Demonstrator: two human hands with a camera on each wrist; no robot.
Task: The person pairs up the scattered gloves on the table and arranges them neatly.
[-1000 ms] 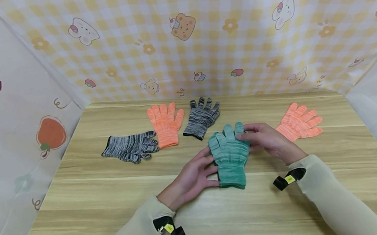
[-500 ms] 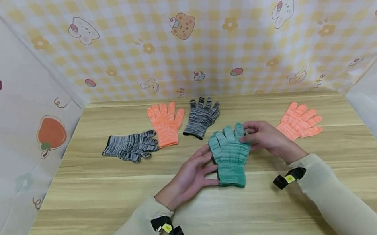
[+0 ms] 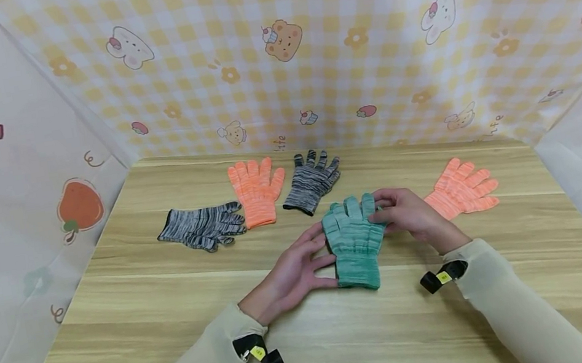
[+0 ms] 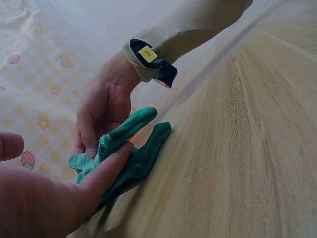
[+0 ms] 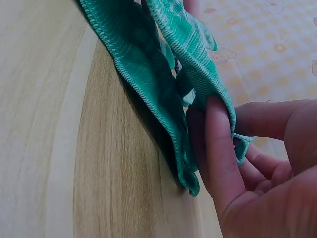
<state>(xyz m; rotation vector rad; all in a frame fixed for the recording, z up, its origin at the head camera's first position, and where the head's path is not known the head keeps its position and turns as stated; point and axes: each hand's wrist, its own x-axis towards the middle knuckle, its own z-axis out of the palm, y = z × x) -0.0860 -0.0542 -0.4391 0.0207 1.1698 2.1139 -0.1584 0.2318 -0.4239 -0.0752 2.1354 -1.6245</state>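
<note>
Two green knitted gloves (image 3: pixel 355 244) lie one over the other in front of me, fingers pointing away and cuffs toward me. My right hand (image 3: pixel 413 214) pinches the upper glove (image 5: pixel 198 54) at its right side, near the fingers. In the right wrist view this layer stands apart from the lower glove (image 5: pixel 143 84), which is close over the table. Along the left edge my left hand (image 3: pixel 296 277) touches the gloves with spread, fairly straight fingers. One of its fingers (image 4: pixel 111 166) reaches between green folds in the left wrist view.
Behind the hands lie an orange glove (image 3: pixel 256 195) and a grey-black glove (image 3: pixel 310 182). Another grey-black glove (image 3: pixel 199 226) is at the left, its fingers beside the orange cuff. A second orange glove (image 3: pixel 462 188) lies right of my right hand on the wooden table (image 3: pixel 175 309).
The upper green glove's fingertips have come slightly toward me, and my right thumb has slid a little the same way. The left hand and the other gloves look nearly unchanged.
</note>
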